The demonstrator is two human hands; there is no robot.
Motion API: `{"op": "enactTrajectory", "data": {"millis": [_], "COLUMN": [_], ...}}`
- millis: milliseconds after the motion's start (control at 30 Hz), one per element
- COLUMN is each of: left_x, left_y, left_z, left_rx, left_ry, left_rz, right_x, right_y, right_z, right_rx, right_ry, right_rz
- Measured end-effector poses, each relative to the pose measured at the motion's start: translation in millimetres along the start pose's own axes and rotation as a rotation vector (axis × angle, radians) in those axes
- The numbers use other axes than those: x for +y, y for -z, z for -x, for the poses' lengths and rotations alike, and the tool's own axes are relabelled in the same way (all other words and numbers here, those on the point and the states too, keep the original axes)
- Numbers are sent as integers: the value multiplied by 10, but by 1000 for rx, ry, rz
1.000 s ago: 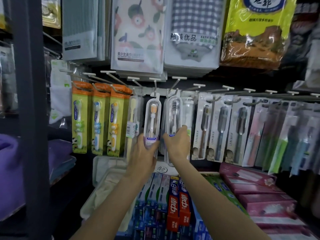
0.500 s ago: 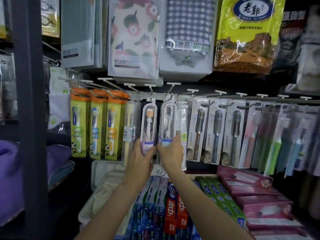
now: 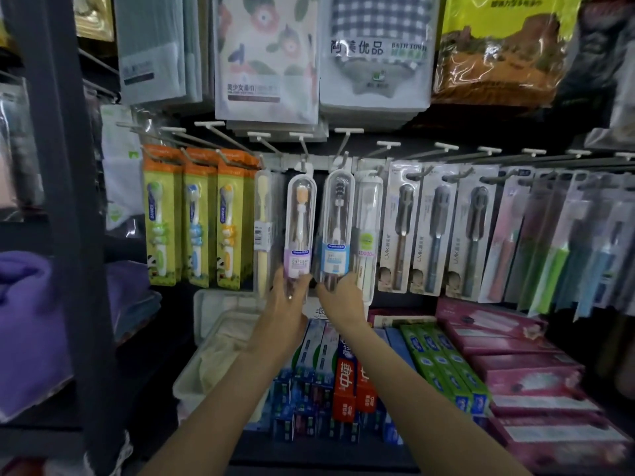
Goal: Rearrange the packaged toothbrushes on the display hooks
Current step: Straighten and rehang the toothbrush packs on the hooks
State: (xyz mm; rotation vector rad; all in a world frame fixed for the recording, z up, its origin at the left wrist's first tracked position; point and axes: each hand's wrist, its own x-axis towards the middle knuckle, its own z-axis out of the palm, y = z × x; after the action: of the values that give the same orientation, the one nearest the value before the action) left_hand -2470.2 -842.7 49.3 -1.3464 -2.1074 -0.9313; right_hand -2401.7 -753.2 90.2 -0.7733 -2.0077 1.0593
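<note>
Clear packs are hanging hooked above both hands as I'm gripping the purple pack [image 3: 299,235] left [image 3: 285,305], blue pack [image 3: 337,231] right [image 3: 340,298]; regrouping looks unfinished.

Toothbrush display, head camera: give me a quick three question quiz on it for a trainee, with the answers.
1. True or false: the left hand grips the purple-label toothbrush case.
2. Which case does the right hand hold? A. the blue-label toothbrush case B. a yellow-green carded pack C. a pink box
3. Fill in: the boxes on the shelf below the hands hold ____.

Key: 1 true. 2 A. 3 toothpaste; see the red toothpaste boxes.
</note>
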Motion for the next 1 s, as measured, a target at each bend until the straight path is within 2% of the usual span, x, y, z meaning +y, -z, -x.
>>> {"op": "enactTrajectory", "data": {"millis": [200,367,500,567,700,867,1000], "left_x": [-50,78,313,466,676,694,664], "left_y": [-44,74,160,164,98,29,-20], "left_z": [21,47,0,-41,-153,-340,-469], "left_rx": [12,67,169,146,10,-100,-140], "left_ry": [-37,-75,-23,-33,44,125,179], "left_rz": [7,-77,-198,-155,-140,-155,-88], "right_x": [13,-6,30,57,95,52,43], "right_y": [52,332,678,800,804,619,522], "right_z": [49,165,101,14,-185,-380,-505], "right_rx": [-38,2,137,165,78,4,8], "right_ry": [-13,231,385,361,262,182,134], "right_rz": [91,340,347,310,247,56,-41]}}
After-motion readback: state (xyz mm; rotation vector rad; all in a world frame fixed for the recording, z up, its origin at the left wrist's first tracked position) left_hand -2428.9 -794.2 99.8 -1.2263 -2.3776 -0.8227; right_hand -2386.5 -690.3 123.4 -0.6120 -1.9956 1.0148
